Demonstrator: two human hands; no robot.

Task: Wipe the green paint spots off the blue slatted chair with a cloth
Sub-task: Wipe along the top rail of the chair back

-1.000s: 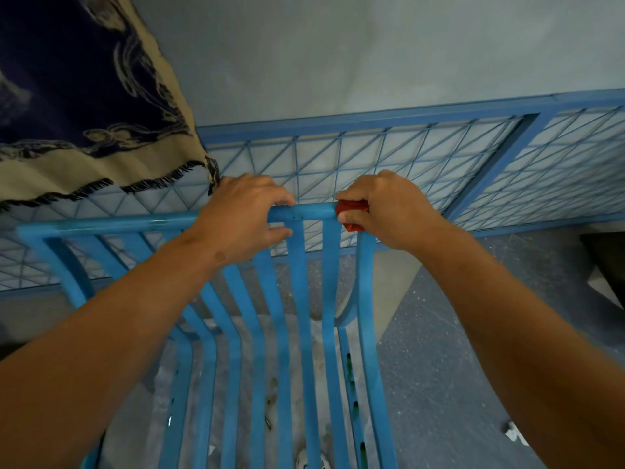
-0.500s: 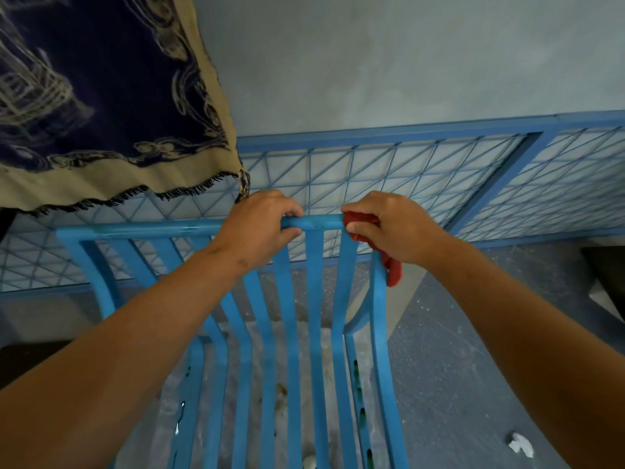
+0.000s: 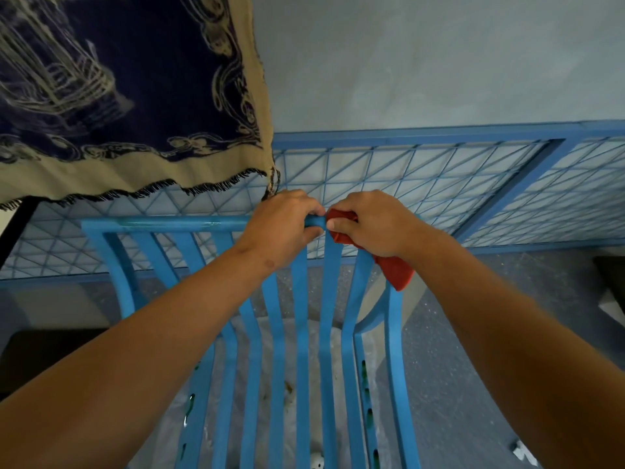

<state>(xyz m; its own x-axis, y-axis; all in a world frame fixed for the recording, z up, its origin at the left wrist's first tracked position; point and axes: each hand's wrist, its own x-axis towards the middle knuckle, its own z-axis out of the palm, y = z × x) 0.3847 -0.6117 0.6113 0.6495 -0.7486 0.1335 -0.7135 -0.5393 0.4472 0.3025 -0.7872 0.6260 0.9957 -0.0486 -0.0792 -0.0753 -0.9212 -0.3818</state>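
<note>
1. Since the earlier frames, both hands have slid along the top rail of the blue slatted chair toward each other until they nearly touch, and more of the red cloth now hangs free below the right hand.

2. Head view, hands: the left hand wraps the top rail with its fingers curled over the far side and the thumb underneath. This looks like a bracing grip, holding the chair back steady against the rubbing. The right hand's fingers are pressed together around a bunched part of the cloth, with the thumb clamping it against the rail just beside the left hand. Pressure is probably being concentrated on one spot there.

3. Head view, chair: it stands directly below the camera, back slats running down toward the seat, with a blue mesh fence behind it and a patterned blanket hanging at upper left.

4. Head view, paint: green paint spots still show lower down on the right-hand slats, and a few on the left ones, so my judgement is that most wiping remains.
</note>
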